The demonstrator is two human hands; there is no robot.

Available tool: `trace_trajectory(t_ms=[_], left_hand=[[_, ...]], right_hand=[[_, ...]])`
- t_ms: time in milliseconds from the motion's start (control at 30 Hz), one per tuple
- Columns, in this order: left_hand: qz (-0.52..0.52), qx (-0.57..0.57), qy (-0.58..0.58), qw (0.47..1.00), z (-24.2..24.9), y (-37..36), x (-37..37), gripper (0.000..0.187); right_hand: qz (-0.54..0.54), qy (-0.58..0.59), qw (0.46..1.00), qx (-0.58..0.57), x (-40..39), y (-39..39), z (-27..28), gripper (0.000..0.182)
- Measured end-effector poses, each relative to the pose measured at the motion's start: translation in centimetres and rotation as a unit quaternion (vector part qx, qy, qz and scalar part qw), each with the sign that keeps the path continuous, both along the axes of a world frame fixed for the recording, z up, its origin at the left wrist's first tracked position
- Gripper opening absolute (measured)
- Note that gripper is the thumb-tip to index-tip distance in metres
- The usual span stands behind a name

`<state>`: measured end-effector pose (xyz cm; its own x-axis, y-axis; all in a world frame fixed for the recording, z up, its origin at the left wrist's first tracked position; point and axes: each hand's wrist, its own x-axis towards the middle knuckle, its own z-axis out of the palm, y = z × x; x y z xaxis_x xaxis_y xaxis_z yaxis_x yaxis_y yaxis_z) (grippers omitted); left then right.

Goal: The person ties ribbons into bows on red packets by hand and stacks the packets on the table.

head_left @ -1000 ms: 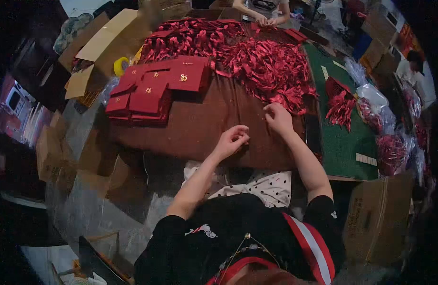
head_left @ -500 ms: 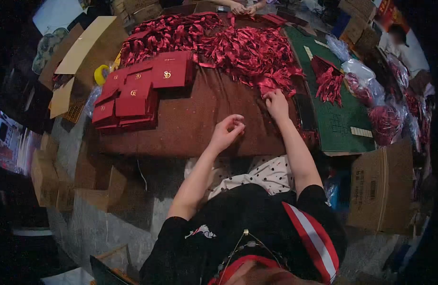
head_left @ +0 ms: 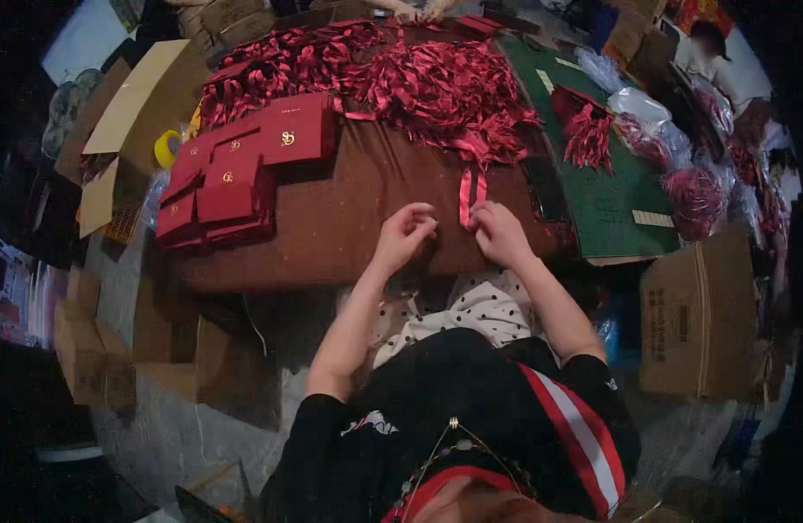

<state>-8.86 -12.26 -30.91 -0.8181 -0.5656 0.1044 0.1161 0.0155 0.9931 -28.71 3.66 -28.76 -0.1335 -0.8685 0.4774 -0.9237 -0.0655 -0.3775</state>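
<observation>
My right hand (head_left: 501, 234) pinches the near end of a red satin ribbon (head_left: 467, 193), which runs as a loop from the pile of ribbons (head_left: 436, 87) toward the table's front. To its left, my left hand (head_left: 406, 235) hovers above the brown tablecloth (head_left: 332, 227) with its fingers loosely curved and apart from the thumb. Nothing shows in it. Stacks of dark red cards or pouches with gold lettering (head_left: 231, 179) lie on the left of the table.
A green cutting mat (head_left: 593, 209) and a dark flat object (head_left: 545, 187) lie to the right. Beyond the mat are plastic-wrapped red bundles (head_left: 693, 205). Cardboard boxes (head_left: 697, 322) stand at both sides. Yellow tape (head_left: 167, 149) sits at left. Another person's hands (head_left: 419, 12) work at the far edge.
My right hand has drawn a ribbon out of the pile toward me. My left hand stays nearly in place. The whole view has shifted slightly.
</observation>
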Motion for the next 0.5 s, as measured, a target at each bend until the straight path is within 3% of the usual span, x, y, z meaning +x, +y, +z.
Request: trace_trajectory(t_ms=[67, 133, 200, 233, 267, 333, 367, 400, 433, 500], left_hand=[[-0.017, 0.025, 0.014, 0.999, -0.1, -0.7, -0.3, 0.033], [-0.027, 0.072, 0.014, 0.997, 0.0, -1.0, -0.4, 0.033], [-0.046, 0.051, 0.004, 0.998, 1.3, -1.4, -0.4, 0.032], [-0.054, 0.038, 0.011, 0.998, 1.8, -1.6, -0.4, 0.031], [-0.010, -0.049, 0.020, 0.999, 2.4, -1.9, -0.3, 0.029], [0.115, -0.320, -0.086, 0.936, 5.1, -3.5, 0.6, 0.028], [0.204, -0.320, -0.073, 0.922, 5.8, -4.5, 0.7, 0.027], [0.265, -0.395, -0.097, 0.874, 6.4, -5.9, 1.1, 0.027], [0.320, -0.464, -0.122, 0.817, 6.6, -7.2, 1.6, 0.027], [0.405, -0.508, -0.151, 0.745, 5.9, -10.8, 2.2, 0.040]], right_hand=[[-0.068, -0.109, 0.991, -0.031, -0.6, 0.1, 0.7, 0.020], [-0.158, -0.101, 0.981, -0.048, -2.5, -0.9, 0.6, 0.014], [-0.195, -0.078, 0.977, -0.031, -4.5, -2.7, 0.4, 0.022], [-0.222, -0.115, 0.968, 0.033, -4.7, -3.5, 1.2, 0.037], [-0.270, -0.081, 0.956, 0.082, -5.2, -4.4, 1.4, 0.041], [-0.333, -0.026, 0.934, 0.126, -5.9, -6.2, 1.1, 0.045], [-0.321, -0.021, 0.939, 0.122, -6.3, -6.7, 0.7, 0.042], [-0.312, -0.015, 0.943, 0.118, -6.7, -6.7, 0.3, 0.038], [-0.309, -0.085, 0.939, 0.127, -7.2, -6.5, -0.1, 0.030], [-0.306, -0.083, 0.942, 0.109, -7.9, -5.7, -0.6, 0.024]])
